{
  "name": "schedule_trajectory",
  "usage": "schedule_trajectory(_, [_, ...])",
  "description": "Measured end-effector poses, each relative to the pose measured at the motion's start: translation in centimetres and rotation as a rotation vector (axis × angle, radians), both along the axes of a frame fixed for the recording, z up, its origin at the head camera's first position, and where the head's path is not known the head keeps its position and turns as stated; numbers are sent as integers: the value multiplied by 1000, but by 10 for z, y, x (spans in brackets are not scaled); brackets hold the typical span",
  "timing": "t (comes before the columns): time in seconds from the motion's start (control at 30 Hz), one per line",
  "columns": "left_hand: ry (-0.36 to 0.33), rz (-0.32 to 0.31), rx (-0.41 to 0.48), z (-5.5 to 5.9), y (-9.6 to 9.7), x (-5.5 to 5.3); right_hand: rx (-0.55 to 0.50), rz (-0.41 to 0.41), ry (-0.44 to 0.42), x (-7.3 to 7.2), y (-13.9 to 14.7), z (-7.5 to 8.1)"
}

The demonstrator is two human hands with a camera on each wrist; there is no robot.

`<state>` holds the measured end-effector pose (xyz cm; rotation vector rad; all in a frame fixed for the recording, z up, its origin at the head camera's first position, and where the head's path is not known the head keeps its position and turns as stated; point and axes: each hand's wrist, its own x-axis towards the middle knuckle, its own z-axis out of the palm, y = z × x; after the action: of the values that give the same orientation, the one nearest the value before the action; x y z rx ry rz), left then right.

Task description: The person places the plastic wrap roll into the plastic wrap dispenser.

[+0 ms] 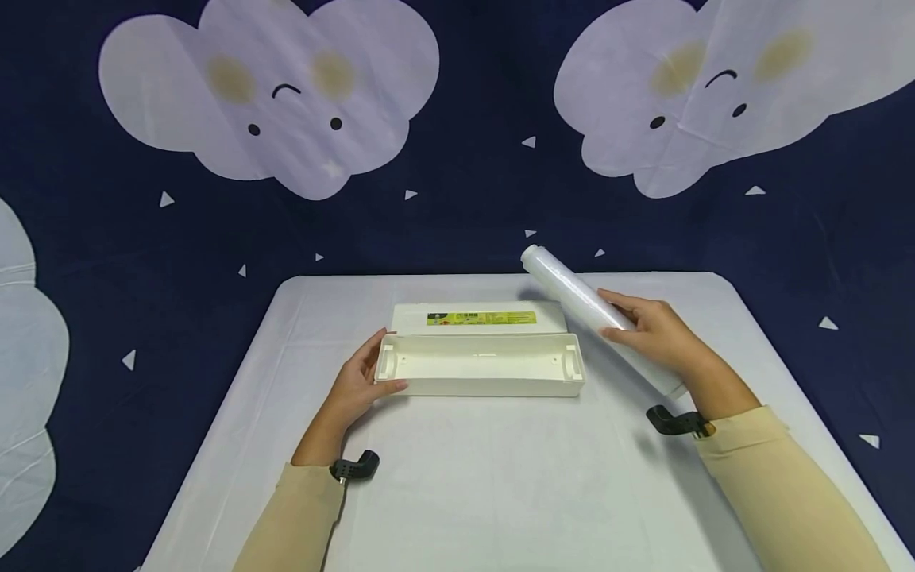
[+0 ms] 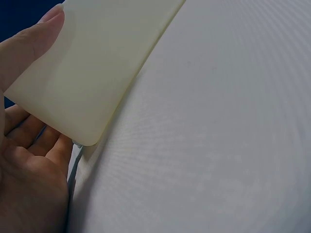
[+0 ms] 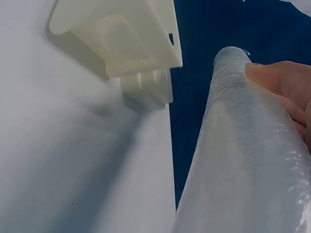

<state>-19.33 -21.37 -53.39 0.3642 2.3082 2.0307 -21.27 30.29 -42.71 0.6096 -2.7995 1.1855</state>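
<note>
My left hand (image 1: 355,391) grips the left end of a long white cling film box (image 1: 493,388), thumb on its front wall and fingers round the back. The box stands open side up on the table, its hollow inside facing me. Behind it lies the white lid (image 1: 552,319) with a yellow-green label (image 1: 481,318). To the right, my right hand (image 1: 661,338) holds a roll of cling film (image 1: 572,292) between thumb and fingers. The roll slants, far end up and left, above the table and apart from the box. Its near end is partly hidden by the hand.
A white cloth covers the table (image 1: 500,485). Beyond its far edge hangs a dark blue backdrop (image 1: 472,230) with clouds and small triangles. Each wrist carries a black camera mount, one by the left sleeve (image 1: 289,516) and one by the right sleeve (image 1: 793,492).
</note>
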Motion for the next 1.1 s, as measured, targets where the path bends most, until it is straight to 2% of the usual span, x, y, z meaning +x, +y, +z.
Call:
schedule_trajectory(0.37, [-2,-6,12,1,0,1,35,2,-13,-3,-9,1])
schedule_trajectory(1.1, [1,-1,12,2,0,1,29,112,5,-8,-24,4])
